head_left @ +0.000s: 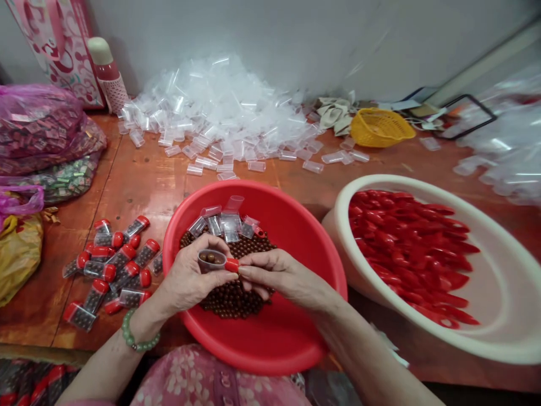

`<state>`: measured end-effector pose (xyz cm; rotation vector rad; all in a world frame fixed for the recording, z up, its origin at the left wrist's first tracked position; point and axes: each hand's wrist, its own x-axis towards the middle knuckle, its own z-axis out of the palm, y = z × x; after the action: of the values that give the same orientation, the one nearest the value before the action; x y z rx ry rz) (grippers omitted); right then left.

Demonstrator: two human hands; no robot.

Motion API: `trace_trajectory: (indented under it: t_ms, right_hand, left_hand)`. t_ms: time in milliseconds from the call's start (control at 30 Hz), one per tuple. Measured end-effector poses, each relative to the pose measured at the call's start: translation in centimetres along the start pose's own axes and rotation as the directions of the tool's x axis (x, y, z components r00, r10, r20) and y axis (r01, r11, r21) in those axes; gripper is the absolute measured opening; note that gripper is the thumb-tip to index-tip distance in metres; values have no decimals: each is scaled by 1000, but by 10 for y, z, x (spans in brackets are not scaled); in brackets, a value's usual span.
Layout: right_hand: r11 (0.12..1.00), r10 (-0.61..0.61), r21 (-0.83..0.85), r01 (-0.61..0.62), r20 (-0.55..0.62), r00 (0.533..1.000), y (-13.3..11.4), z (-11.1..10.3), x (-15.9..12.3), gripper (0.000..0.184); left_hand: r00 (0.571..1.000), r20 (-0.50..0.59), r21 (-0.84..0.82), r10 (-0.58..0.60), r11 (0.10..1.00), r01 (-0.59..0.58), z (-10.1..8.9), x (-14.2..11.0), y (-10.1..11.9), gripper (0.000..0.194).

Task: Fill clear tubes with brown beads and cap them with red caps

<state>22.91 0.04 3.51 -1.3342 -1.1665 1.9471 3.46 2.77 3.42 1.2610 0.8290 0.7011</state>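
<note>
My left hand (183, 282) is closed around a small clear plastic tube (212, 260). Its oval mouth faces up toward me, and brown balls show inside. With thumb and fingers, my right hand (291, 276) pinches a small red cap (231, 264) at the right edge of that mouth. Both hands are above a red basin (304, 237). Brown balls (236, 301) lie in the basin below them, with several clear tubes (230, 225) on top at the far side. Left of the basin, capped tubes (122, 256) filled with dark balls are heaped on the table.
A cream basin (502, 293) of red caps (406, 248) stands on the right. Clear tubes (228, 113) are piled along the wall, near a yellow basket (380, 128). Filled plastic bags (38, 124) and a flask (109, 73) are at the left.
</note>
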Motion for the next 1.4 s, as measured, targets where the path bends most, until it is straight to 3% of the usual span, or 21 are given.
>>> trace_trajectory:
  t_ms: [133,233,333,433,533,667,767,833,933,1033,1133,1200,1300,1400]
  right_hand:
    - [981,-51,172,88,-207,977,1,11,-6,35]
    - [958,-147,185,219,-339,929,1,20,-11,29]
    - [940,-284,52,336,-427,858,-1,27,-11,22]
    - [886,-463,-226,405,-470,751,-4,32,-6,11]
    - [755,-641,-484,442,-406,651,-3,35,0,11]
    - [644,-721,-620,448,-298,625,1,36,5,18]
    - [574,-760,-693,436,-254,598,0,33,4,19]
    - [579,-761,-696,424,-274,588,-4,29,1,19]
    - [583,-765,-684,438,-282,579,-14,23,-2,20]
    - [425,-841,-724,543,-95,533,-24,24,-2,24]
    - [262,-872,-759,596,78,483,-29,31,2,26]
    - [202,-871,-779,593,134,473,-30,34,5,24]
    - [194,-864,-802,565,133,486,-28,36,8,21]
    - [276,-857,-799,534,46,513,-26,36,8,19]
  left_hand:
    - [983,64,173,170,969,-178,-3,2,0,13]
    - [986,33,158,163,973,-166,-5,5,0,13]
    - [997,-17,49,75,996,-74,-5,6,-1,15]
    - [1000,-31,0,2,1000,-2,-3,5,-2,16]
    - [997,-56,-41,-60,997,58,1,3,-3,21]
    - [983,-94,-131,-159,981,146,4,2,-5,49]
    - [982,-82,-134,-171,978,159,4,3,-5,59]
    - [989,-83,-86,-122,990,115,4,3,-4,57]
    - [998,-52,35,-38,999,40,4,3,-3,34]
    - [999,27,17,-30,999,30,4,2,-3,17]
    - [995,75,-102,-62,992,70,3,3,-4,29]
    - [990,110,-162,-91,981,109,3,4,-5,34]
    - [975,157,-215,-157,958,189,1,4,-4,29]
    - [952,199,-220,-232,936,274,0,4,-4,23]
